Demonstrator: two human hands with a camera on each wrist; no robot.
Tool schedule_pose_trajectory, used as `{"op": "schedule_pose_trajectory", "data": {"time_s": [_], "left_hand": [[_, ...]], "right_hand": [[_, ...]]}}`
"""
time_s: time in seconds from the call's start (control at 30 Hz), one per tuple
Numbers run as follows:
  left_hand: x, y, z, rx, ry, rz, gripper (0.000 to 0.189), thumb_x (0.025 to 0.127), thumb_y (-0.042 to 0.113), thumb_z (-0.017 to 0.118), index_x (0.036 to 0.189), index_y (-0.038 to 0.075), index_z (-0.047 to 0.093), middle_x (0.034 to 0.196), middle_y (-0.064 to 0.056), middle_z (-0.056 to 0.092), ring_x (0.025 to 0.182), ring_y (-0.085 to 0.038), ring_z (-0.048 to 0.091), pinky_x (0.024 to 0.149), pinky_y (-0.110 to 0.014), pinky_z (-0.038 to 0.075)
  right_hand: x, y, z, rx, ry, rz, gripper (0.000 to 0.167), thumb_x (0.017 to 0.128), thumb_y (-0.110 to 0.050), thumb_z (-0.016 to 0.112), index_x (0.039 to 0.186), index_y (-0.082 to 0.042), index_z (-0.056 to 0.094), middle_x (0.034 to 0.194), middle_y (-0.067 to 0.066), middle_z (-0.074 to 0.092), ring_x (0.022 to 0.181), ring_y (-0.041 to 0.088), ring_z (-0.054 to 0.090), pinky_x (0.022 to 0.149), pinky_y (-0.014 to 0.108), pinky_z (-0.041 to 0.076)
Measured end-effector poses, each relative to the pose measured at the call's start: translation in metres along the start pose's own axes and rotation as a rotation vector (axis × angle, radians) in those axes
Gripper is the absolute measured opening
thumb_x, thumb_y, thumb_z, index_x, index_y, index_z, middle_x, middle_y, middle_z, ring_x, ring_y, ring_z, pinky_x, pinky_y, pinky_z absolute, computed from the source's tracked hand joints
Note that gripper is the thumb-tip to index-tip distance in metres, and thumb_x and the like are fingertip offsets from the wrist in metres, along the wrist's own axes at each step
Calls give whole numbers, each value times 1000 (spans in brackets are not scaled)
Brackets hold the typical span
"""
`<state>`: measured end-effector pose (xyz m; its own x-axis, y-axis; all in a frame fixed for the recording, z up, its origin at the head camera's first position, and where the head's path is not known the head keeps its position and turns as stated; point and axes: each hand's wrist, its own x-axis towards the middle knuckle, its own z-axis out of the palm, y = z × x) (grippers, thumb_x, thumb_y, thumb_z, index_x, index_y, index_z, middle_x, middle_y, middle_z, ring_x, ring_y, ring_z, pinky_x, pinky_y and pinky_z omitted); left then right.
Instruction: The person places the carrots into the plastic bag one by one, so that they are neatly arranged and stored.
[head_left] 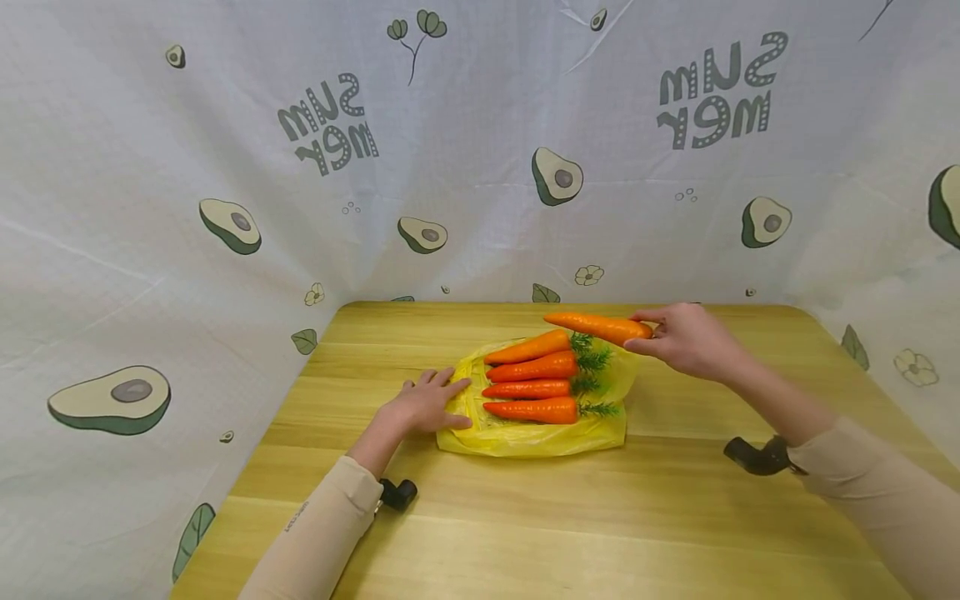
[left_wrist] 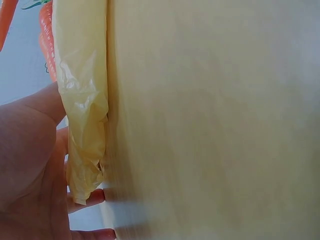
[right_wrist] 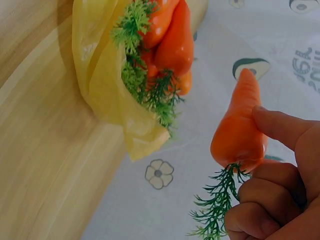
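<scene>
Between finger and thumb my right hand [head_left: 688, 340] pinches an orange carrot [head_left: 596, 326] by its thick end, above the far side of the yellow plastic bag [head_left: 525, 446]. The carrot's green leafy top [right_wrist: 216, 202] hangs down beside my curled fingers in the right wrist view. Several more carrots [head_left: 534, 367] lie side by side on the bag, tips to the left and green tops [head_left: 596, 359] to the right. My left hand [head_left: 423, 406] rests on the bag's left edge with its fingers spread, near the carrot tips.
The wooden table [head_left: 525, 533] holds the bag near its middle. A pale cloth [head_left: 480, 100] printed with avocados hangs behind the table and at both sides. Black wrist cameras [head_left: 756, 457] are strapped below each forearm.
</scene>
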<state>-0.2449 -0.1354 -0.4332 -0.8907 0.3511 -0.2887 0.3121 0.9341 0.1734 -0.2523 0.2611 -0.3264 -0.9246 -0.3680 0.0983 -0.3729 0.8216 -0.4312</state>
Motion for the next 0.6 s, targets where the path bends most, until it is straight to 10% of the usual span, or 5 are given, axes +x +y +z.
{"op": "schedule_pose_trajectory", "data": {"time_s": [0.6], "left_hand": [[2, -2, 2, -3, 6, 6, 79, 94, 63, 57, 161, 31, 29, 169, -8, 15, 154, -40, 16, 117, -68, 19]], "right_hand": [[1, -25, 33, -50, -72, -121, 47, 90, -27, 77, 127, 0, 68, 58, -4, 52, 50, 11, 41, 48, 26, 32]]}}
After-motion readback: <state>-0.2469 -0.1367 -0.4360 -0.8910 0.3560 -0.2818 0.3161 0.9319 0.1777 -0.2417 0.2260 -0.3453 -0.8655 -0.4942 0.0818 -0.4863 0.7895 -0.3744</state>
